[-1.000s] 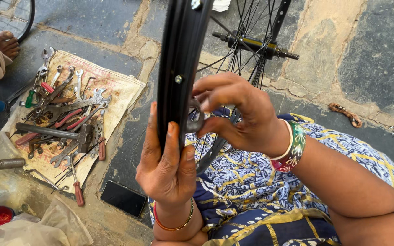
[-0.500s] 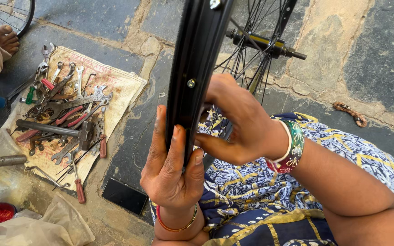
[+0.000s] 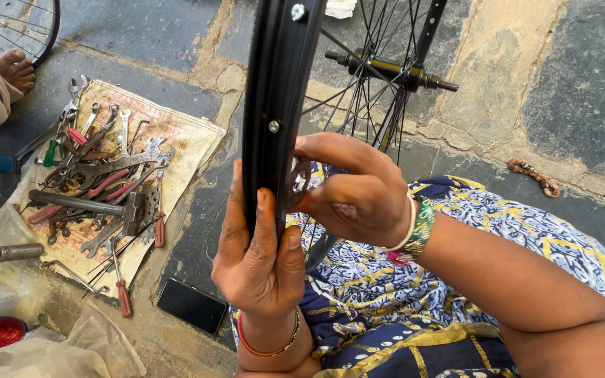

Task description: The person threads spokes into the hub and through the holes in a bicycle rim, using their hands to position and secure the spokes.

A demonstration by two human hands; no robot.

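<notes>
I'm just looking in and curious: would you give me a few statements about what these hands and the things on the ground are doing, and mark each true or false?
1. The left hand grips the black wheel rim. True.
2. The right hand rests on the dark phone. False: it is at the spokes beside the rim, pinching a small metal piece; the phone lies untouched on the ground.
3. Spanners and other tools lie on a sack on the stone floor. True.
4. The right wrist is bare. False: it wears a green bangle.
5. The rusty chain hangs from the wheel. False: it lies on the ground.
</notes>
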